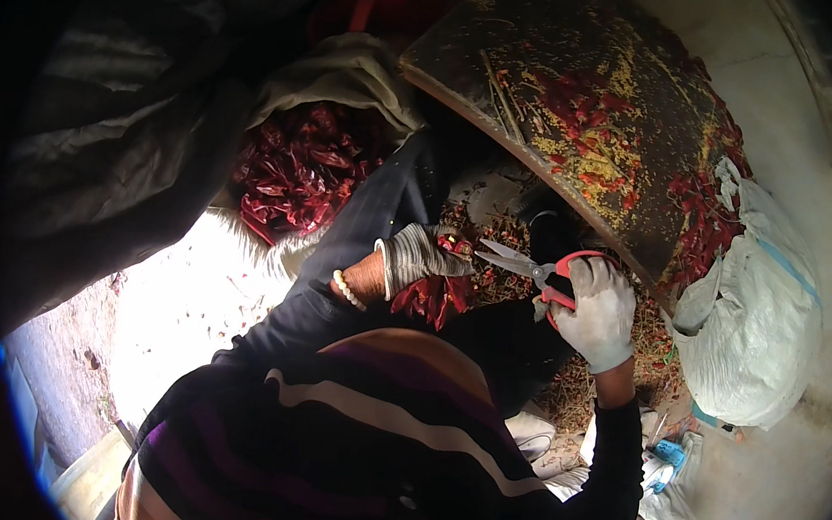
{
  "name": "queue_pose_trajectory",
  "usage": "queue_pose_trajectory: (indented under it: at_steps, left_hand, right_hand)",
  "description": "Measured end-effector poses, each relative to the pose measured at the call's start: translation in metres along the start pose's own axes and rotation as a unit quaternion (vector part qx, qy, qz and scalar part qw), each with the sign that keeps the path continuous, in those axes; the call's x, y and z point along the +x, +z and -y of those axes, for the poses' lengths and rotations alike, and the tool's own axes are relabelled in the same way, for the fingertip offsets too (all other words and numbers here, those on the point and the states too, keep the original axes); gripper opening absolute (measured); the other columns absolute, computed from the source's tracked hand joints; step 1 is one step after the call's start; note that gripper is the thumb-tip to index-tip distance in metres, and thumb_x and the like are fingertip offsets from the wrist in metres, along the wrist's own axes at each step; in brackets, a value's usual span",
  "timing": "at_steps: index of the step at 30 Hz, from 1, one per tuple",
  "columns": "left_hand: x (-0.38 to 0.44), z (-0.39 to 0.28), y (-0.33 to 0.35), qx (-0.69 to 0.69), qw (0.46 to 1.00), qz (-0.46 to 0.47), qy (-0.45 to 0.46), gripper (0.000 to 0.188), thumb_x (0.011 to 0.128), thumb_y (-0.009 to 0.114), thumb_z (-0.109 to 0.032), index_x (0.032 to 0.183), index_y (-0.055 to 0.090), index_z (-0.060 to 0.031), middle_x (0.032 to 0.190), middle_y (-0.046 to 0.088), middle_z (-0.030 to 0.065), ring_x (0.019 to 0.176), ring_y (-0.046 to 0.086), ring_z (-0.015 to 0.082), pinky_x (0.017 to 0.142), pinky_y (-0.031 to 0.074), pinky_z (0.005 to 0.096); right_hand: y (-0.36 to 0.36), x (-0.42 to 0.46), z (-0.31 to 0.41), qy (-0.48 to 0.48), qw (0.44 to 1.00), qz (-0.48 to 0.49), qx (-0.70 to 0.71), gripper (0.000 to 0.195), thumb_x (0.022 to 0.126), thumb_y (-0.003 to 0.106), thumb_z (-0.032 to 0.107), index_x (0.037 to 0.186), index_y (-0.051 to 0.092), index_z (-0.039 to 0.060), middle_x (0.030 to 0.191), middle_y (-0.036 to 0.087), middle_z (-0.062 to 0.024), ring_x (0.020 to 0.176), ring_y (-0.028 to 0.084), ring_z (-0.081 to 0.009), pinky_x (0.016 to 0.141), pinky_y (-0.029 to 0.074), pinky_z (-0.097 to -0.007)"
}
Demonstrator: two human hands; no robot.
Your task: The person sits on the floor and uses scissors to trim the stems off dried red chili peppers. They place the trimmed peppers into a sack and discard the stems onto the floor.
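Note:
Near the middle, my left hand point(427, 257), in a striped knit glove, grips a bunch of dried red chili peppers point(433, 299); their cut or stem ends show at its fingers and the pods hang below. My right hand point(597, 311), in a pale glove, holds red-handled scissors point(538, 271) by the loops. The blades are apart and point left towards the bunch, close to my left fingertips. Left of my legs, an open cloth sack point(341, 93) is filled with dried red chilies point(310, 167).
A dark board or tabletop point(506, 40) at the upper right bears scattered yellow seeds, stalks and red chili pieces point(589, 109). A white woven sack point(755, 323) stands at its right end. Stems and chili scraps point(581, 390) litter the ground. A wall rises at the far right.

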State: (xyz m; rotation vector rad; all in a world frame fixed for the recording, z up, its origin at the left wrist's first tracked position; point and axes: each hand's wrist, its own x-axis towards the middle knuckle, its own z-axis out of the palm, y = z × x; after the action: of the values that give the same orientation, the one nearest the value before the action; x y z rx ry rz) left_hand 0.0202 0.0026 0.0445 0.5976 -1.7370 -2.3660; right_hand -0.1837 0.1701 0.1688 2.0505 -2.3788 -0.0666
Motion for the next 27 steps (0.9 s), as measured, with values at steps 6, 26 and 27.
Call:
queue_pose_trajectory:
  at_steps: [6,26,27]
  left_hand:
    - [-0.002,-0.003,-0.002,0.033,0.999,0.002,-0.002,0.028,0.081,0.073,-0.022,0.100,0.065,-0.0030,0.082,0.069,0.0065,0.072,0.061,0.0106,0.068,0.051,0.0279]
    - [-0.002,-0.002,-0.010,0.155,0.985,0.068,0.034,0.024,0.080,0.075,-0.019,0.095,0.062,-0.0045,0.079,0.065,0.0051,0.074,0.059,0.0105,0.068,0.051,0.0275]
    - [-0.003,-0.004,-0.011,0.148,0.986,0.077,0.016,0.025,0.080,0.075,-0.015,0.097,0.062,-0.0022,0.082,0.066,0.0051,0.077,0.059,0.0094,0.069,0.050,0.0269]
  right_hand:
    - [0.006,0.001,0.002,-0.020,0.999,0.039,-0.028,0.042,0.067,0.073,0.026,0.103,0.058,0.0110,0.099,0.055,-0.0105,0.088,0.058,-0.0315,0.073,0.049,-0.0439]
    - [-0.003,0.013,0.003,-0.039,0.989,0.135,-0.048,0.040,0.070,0.071,0.024,0.105,0.058,0.0088,0.099,0.057,-0.0105,0.096,0.058,-0.0278,0.082,0.048,-0.0429]
    - [-0.003,0.013,0.004,-0.046,0.990,0.129,-0.046,0.040,0.070,0.072,0.024,0.105,0.058,0.0089,0.098,0.057,-0.0105,0.096,0.058,-0.0277,0.082,0.048,-0.0426]
